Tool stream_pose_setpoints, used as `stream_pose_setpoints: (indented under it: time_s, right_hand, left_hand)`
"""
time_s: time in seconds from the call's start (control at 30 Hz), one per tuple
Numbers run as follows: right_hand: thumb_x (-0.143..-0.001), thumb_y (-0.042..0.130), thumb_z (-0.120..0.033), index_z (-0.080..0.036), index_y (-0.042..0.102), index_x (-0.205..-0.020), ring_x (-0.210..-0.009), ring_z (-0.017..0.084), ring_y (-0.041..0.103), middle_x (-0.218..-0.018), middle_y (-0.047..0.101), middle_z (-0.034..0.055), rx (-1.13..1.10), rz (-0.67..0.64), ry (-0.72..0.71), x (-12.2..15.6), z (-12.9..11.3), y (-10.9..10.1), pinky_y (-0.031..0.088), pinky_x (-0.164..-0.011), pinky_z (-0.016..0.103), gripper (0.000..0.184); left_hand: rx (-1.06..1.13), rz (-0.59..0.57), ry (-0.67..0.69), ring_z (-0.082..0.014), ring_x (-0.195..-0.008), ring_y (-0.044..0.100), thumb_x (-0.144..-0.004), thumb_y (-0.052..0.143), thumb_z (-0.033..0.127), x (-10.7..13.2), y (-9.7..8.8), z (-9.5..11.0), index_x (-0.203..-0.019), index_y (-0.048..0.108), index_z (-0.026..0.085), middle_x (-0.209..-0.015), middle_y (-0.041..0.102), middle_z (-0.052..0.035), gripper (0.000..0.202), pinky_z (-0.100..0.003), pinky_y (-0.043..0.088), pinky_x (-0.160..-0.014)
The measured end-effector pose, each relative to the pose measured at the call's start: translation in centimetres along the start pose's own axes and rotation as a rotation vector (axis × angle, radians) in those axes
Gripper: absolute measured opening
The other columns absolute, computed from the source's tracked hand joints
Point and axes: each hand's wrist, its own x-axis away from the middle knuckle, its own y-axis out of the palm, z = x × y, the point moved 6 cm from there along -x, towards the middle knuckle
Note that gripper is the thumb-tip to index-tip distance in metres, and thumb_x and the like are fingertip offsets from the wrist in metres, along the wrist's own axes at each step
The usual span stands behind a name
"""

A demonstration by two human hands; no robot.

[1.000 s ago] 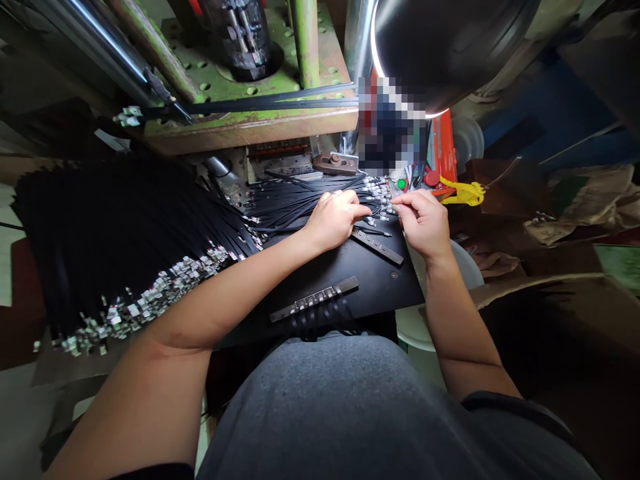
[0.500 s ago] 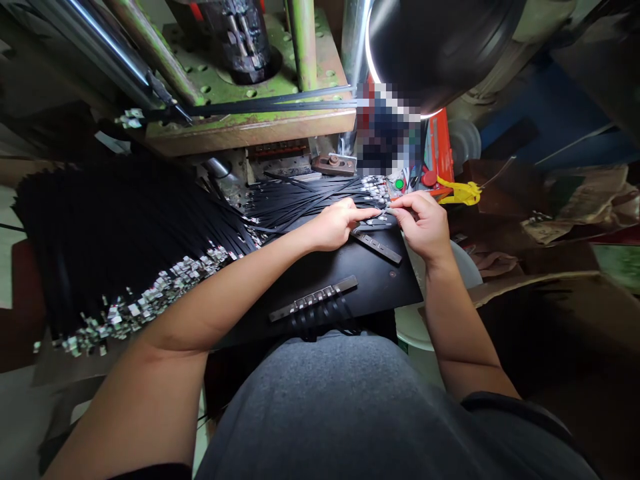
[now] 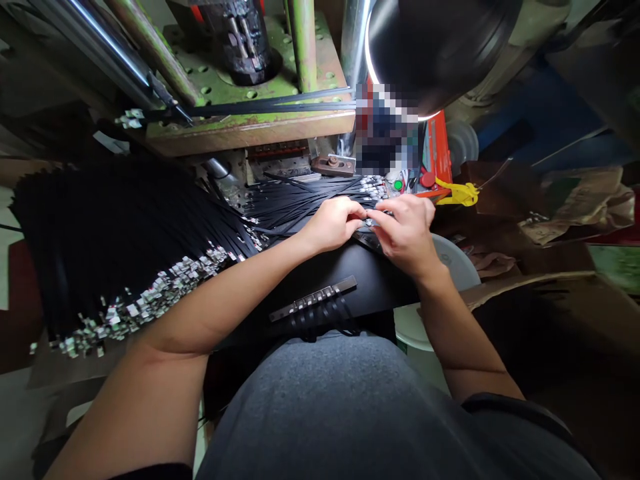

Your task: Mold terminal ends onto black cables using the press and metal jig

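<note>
My left hand (image 3: 336,225) is closed in a pinch over the near edge of a pile of flat black straps (image 3: 305,200) with silvery ends. What its fingertips hold is hidden. My right hand (image 3: 407,235) meets it from the right, thumb and fingers pinched at a small silvery piece (image 3: 369,223) between the two hands. Beneath the hands lies a slotted metal bar, now mostly covered by the right hand. Closer to my body, a second metal bar (image 3: 314,299) holds a row of several black straps whose ends hang over the table edge.
A large heap of black straps (image 3: 115,247) with metal ends fills the left. Behind stands a green press (image 3: 250,127) with straps laid across its plate. A lamp (image 3: 440,53) hangs at upper right. Yellow-handled pliers (image 3: 460,193), a green button (image 3: 398,185) and a white bucket (image 3: 455,260) are at right.
My right hand has moved left and closer to my left hand, covering the slotted bar. My left index finger, stretched out before, is now bent into a pinch with the thumb.
</note>
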Motion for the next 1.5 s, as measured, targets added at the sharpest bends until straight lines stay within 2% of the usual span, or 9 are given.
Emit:
stream_pose_setpoints:
  time_s: [0.13,0.23,0.43,0.6,0.8,0.93,1.1,1.27,1.5]
  right_hand:
    - [-0.091,0.057,-0.021,-0.032,0.069,-0.106,-0.111,0.031,0.058,-0.103,0.070,0.0041,0.071,0.035,-0.053,0.4,0.3,0.3,0.033,-0.104,0.060,0.021]
    - [-0.092,0.053,-0.022,-0.029,0.068,-0.109,-0.106,0.031,0.060,-0.101,0.070,0.0053,0.191,0.204,-0.088,0.4,2.7,-2.5,0.038,-0.098,0.057,0.023]
    - [-0.097,0.044,-0.041,-0.027,0.058,-0.100,-0.089,0.028,0.062,-0.097,0.059,0.0078,0.000,0.784,0.364,-2.7,13.7,-8.6,0.051,-0.080,0.049,0.019]
    - [-0.097,0.044,-0.045,-0.029,0.052,-0.096,-0.067,0.017,0.052,-0.081,0.058,0.0037,-0.510,0.433,0.868,-9.4,21.7,-0.2,0.052,-0.065,0.039,0.018]
    - [-0.093,0.057,-0.024,-0.016,0.054,-0.081,-0.054,0.009,0.049,-0.062,0.050,-0.0046,-0.541,0.123,1.135,-9.5,23.1,7.8,0.049,-0.057,0.026,0.015]
    - [-0.082,0.061,-0.009,-0.014,0.061,-0.075,-0.057,0.014,0.055,-0.058,0.054,-0.0016,-0.423,0.085,1.115,-8.8,23.4,7.6,0.053,-0.066,0.033,0.008]
    - [-0.082,0.057,-0.012,-0.016,0.071,-0.081,-0.088,0.021,0.065,-0.080,0.071,0.0042,-0.105,-0.072,0.720,-8.6,20.8,4.0,0.048,-0.095,0.034,0.015]
    - [-0.080,0.063,-0.029,-0.016,0.066,-0.059,-0.062,0.017,0.055,-0.055,0.060,0.0003,-0.220,-0.453,0.706,-4.5,18.1,4.5,0.043,-0.065,0.027,0.025]
    - [-0.073,0.066,-0.034,-0.015,0.063,-0.061,-0.056,0.012,0.050,-0.055,0.057,-0.0011,-0.511,-0.372,0.790,-2.2,16.6,5.7,0.037,-0.052,0.023,0.023]
  left_hand:
    - [0.003,-0.031,0.002,-0.0170,-0.084,0.065,-0.085,0.061,0.016,0.7,0.2,0.4,-0.099,0.071,0.015,-0.093,0.073,-0.0047,0.017,-0.027,0.050,-0.081]
    - [-0.112,-0.138,-0.033,-0.0191,-0.085,0.066,-0.087,0.057,0.019,1.9,-0.2,-1.0,-0.101,0.072,0.016,-0.095,0.074,-0.0052,0.020,-0.028,0.050,-0.079]
    - [-0.346,-0.269,-0.127,-0.0219,-0.098,0.065,-0.090,0.054,0.022,5.4,-1.8,-5.9,-0.104,0.072,0.017,-0.105,0.071,-0.0068,0.024,-0.032,0.050,-0.091]
    - [-0.331,-0.271,-0.099,-0.0209,-0.100,0.063,-0.089,0.055,0.021,6.4,-2.0,-6.5,-0.104,0.072,0.017,-0.104,0.069,-0.0071,0.023,-0.032,0.049,-0.095]
    - [-0.364,-0.197,-0.091,-0.0210,-0.095,0.065,-0.093,0.051,0.024,4.7,-2.9,-5.3,-0.100,0.072,0.018,-0.100,0.070,-0.0061,0.023,-0.033,0.051,-0.091]
    - [-0.333,-0.118,0.000,-0.0207,-0.100,0.063,-0.094,0.052,0.023,1.5,-2.1,-3.6,-0.104,0.071,0.016,-0.105,0.069,-0.0065,0.022,-0.033,0.049,-0.095]
    - [-0.357,-0.109,0.086,-0.0242,-0.106,0.060,-0.093,0.054,0.024,-2.9,1.3,-1.4,-0.110,0.068,0.015,-0.111,0.067,-0.0090,0.023,-0.037,0.047,-0.098]
    - [-0.410,-0.060,0.165,-0.0263,-0.107,0.056,-0.095,0.051,0.024,-7.1,3.9,0.7,-0.115,0.066,0.013,-0.113,0.065,-0.0114,0.027,-0.039,0.045,-0.097]
    - [-0.510,-0.044,0.033,-0.0325,-0.104,0.053,-0.086,0.065,0.029,-10.4,5.8,1.0,-0.097,0.073,0.015,-0.104,0.066,-0.0125,0.020,-0.042,0.043,-0.084]
